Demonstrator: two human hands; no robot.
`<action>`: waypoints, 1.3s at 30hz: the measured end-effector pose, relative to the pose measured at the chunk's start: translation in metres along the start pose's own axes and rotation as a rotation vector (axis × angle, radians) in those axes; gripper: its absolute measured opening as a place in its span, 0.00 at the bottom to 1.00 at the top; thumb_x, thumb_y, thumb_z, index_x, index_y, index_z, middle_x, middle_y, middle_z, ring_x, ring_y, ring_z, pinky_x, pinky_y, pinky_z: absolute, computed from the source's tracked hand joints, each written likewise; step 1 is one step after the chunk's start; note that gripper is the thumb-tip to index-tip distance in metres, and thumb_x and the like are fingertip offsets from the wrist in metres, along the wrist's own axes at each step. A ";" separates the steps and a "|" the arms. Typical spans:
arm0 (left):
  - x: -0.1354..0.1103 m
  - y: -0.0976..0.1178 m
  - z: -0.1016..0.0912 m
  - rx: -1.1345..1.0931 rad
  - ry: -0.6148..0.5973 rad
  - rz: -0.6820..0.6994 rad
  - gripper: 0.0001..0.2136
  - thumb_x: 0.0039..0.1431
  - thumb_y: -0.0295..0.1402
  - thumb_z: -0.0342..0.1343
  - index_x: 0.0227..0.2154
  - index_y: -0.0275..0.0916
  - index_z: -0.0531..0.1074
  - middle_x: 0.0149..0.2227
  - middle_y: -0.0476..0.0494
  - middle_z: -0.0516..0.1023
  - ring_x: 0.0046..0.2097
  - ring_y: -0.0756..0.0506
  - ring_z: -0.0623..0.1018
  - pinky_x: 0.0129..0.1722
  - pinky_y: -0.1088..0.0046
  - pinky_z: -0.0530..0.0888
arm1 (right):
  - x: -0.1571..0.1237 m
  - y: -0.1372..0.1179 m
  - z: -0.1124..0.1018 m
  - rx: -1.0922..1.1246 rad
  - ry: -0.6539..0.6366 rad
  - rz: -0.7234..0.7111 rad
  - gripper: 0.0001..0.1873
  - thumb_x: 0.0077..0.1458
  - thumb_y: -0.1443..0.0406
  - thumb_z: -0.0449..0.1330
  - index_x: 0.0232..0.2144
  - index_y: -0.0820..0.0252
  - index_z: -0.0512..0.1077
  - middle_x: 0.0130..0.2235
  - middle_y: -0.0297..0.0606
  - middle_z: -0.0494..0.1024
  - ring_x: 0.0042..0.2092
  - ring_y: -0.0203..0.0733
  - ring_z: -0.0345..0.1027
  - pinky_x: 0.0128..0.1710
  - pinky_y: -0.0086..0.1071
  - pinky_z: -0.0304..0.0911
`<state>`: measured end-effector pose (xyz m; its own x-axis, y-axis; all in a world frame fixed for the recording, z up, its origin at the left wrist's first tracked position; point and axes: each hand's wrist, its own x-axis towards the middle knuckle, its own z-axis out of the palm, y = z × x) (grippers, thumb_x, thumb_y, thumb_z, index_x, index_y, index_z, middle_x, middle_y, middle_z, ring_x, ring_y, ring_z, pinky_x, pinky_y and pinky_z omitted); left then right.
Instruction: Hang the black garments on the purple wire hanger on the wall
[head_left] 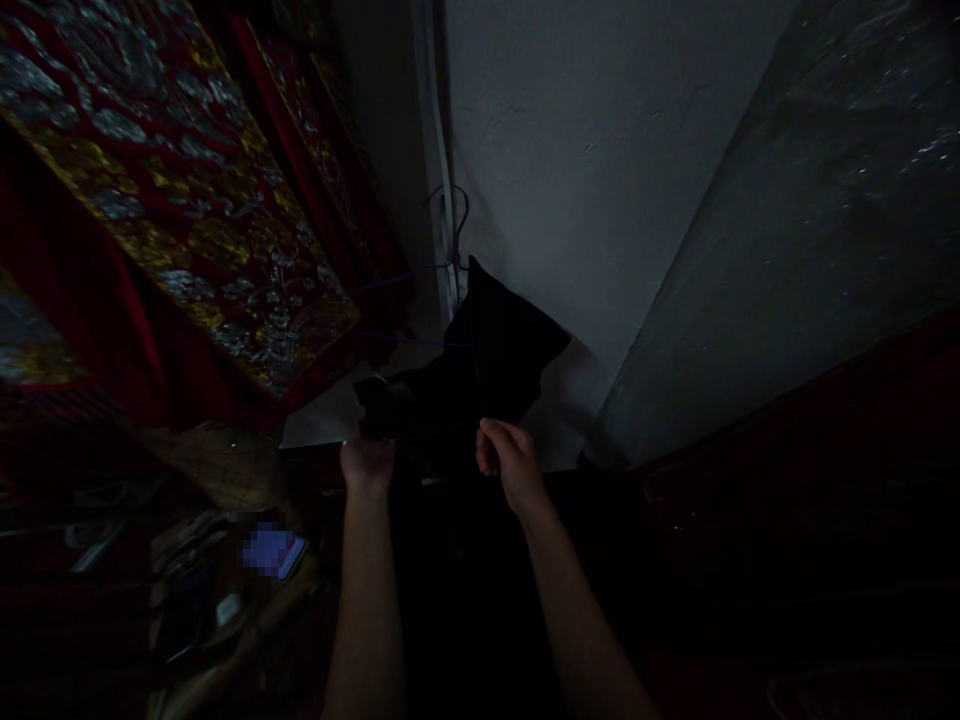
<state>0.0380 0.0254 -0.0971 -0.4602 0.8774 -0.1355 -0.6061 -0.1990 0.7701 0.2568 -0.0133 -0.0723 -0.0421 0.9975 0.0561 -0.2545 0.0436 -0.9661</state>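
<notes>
head view shows us a dark room; a black cloth (pixel 499 345) hangs on a thin purple hanger (pixel 454 240) by the corner of the pale wall (pixel 600 150); our right hand (pixel 508 460) is curled almost shut, with the low edge of the cloth pinched in its fingers; our left hand (pixel 367 465) is up against the low left end of the cloth, but its fingers are lost in the dark, so we cannot tell if it grips; a red and gold cloth (pixel 187 200) hangs on the left, near but not touching; a small blurry thing (pixel 274 550) lies low on the left among clutter; we think a hard pull down could tip the thin hanger off its hook; then the cloth would drop; the light is poor too, so a hand could grab the wrong fold.
</notes>
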 end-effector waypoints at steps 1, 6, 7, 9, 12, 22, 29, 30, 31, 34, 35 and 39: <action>-0.011 -0.009 -0.004 -0.060 0.036 -0.090 0.11 0.63 0.30 0.47 0.28 0.38 0.72 0.28 0.47 0.79 0.33 0.49 0.79 0.42 0.70 0.74 | 0.000 0.006 -0.006 -0.004 0.049 0.032 0.24 0.50 0.44 0.60 0.21 0.58 0.67 0.16 0.30 0.65 0.17 0.31 0.56 0.18 0.26 0.51; -0.049 -0.013 0.015 -0.132 -0.206 -0.118 0.06 0.57 0.34 0.57 0.28 0.39 0.74 0.34 0.45 0.81 0.41 0.46 0.80 0.50 0.68 0.73 | 0.006 0.018 -0.037 -0.233 0.133 0.085 0.28 0.45 0.41 0.62 0.19 0.59 0.69 0.19 0.34 0.68 0.22 0.36 0.62 0.23 0.29 0.57; -0.056 -0.012 0.023 -0.114 -0.280 -0.088 0.06 0.56 0.36 0.59 0.28 0.39 0.74 0.36 0.46 0.81 0.42 0.46 0.79 0.50 0.68 0.73 | 0.005 0.018 -0.039 -0.279 0.131 0.045 0.28 0.46 0.40 0.62 0.20 0.59 0.70 0.21 0.35 0.70 0.25 0.37 0.65 0.26 0.30 0.60; -0.074 -0.011 0.039 -0.015 -0.393 -0.003 0.08 0.57 0.39 0.61 0.29 0.40 0.75 0.37 0.46 0.79 0.43 0.45 0.78 0.50 0.68 0.72 | 0.000 0.014 -0.034 -0.310 0.072 -0.055 0.27 0.50 0.40 0.62 0.26 0.59 0.72 0.29 0.37 0.76 0.34 0.41 0.71 0.36 0.32 0.66; -0.099 -0.011 0.056 0.331 -0.495 0.238 0.09 0.59 0.41 0.60 0.31 0.40 0.77 0.41 0.44 0.78 0.48 0.43 0.77 0.54 0.66 0.70 | -0.013 0.006 -0.014 -0.207 -0.174 -0.116 0.24 0.58 0.43 0.57 0.36 0.56 0.75 0.40 0.39 0.79 0.48 0.45 0.72 0.50 0.36 0.66; -0.071 0.015 0.018 0.909 -0.939 0.122 0.19 0.66 0.47 0.52 0.51 0.43 0.78 0.41 0.40 0.83 0.43 0.40 0.82 0.45 0.63 0.78 | 0.044 -0.081 -0.015 -0.359 -0.375 -0.344 0.05 0.39 0.67 0.62 0.25 0.58 0.75 0.28 0.33 0.76 0.36 0.44 0.71 0.43 0.34 0.66; -0.037 0.031 -0.005 1.071 -1.019 0.172 0.12 0.51 0.36 0.68 0.40 0.45 0.82 0.35 0.45 0.85 0.34 0.40 0.83 0.33 0.68 0.78 | 0.144 -0.085 -0.026 -0.578 -0.041 -0.528 0.08 0.52 0.66 0.58 0.25 0.61 0.75 0.30 0.35 0.78 0.36 0.40 0.72 0.42 0.32 0.65; -0.028 0.038 -0.003 1.089 -0.975 0.174 0.10 0.50 0.36 0.68 0.37 0.45 0.83 0.33 0.45 0.85 0.31 0.40 0.83 0.31 0.69 0.77 | 0.149 -0.081 -0.031 -0.623 -0.008 -0.458 0.10 0.52 0.65 0.59 0.20 0.61 0.73 0.24 0.33 0.74 0.31 0.39 0.69 0.37 0.31 0.63; -0.018 0.046 0.000 1.116 -0.936 0.159 0.07 0.49 0.36 0.68 0.34 0.45 0.83 0.31 0.45 0.84 0.30 0.40 0.82 0.29 0.70 0.76 | 0.152 -0.079 -0.037 -0.656 0.025 -0.399 0.13 0.52 0.64 0.60 0.17 0.61 0.70 0.20 0.31 0.70 0.27 0.37 0.66 0.32 0.29 0.61; 0.012 0.070 0.012 1.173 -0.831 0.133 0.03 0.47 0.33 0.68 0.27 0.44 0.82 0.28 0.46 0.83 0.28 0.41 0.80 0.28 0.72 0.73 | 0.149 -0.082 -0.065 -0.673 0.094 -0.365 0.14 0.49 0.61 0.64 0.18 0.62 0.71 0.19 0.29 0.67 0.24 0.34 0.61 0.25 0.27 0.54; 0.021 0.078 0.017 1.164 -0.797 0.169 0.02 0.46 0.32 0.68 0.26 0.44 0.81 0.27 0.46 0.83 0.27 0.41 0.80 0.28 0.73 0.73 | 0.145 -0.086 -0.075 -0.671 0.102 -0.384 0.14 0.48 0.60 0.65 0.19 0.63 0.72 0.19 0.30 0.68 0.24 0.34 0.61 0.24 0.27 0.53; 0.032 0.105 0.044 1.136 -0.767 0.467 0.03 0.44 0.26 0.64 0.23 0.42 0.79 0.33 0.44 0.82 0.33 0.41 0.80 0.42 0.69 0.75 | 0.130 -0.109 -0.101 -0.733 0.134 -0.471 0.14 0.46 0.59 0.68 0.19 0.63 0.72 0.20 0.32 0.69 0.25 0.34 0.62 0.23 0.27 0.53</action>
<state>-0.0116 0.0519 0.0071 0.2072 0.9166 0.3420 0.4991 -0.3997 0.7688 0.3764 0.1176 0.0151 0.0367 0.8632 0.5036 0.4690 0.4301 -0.7714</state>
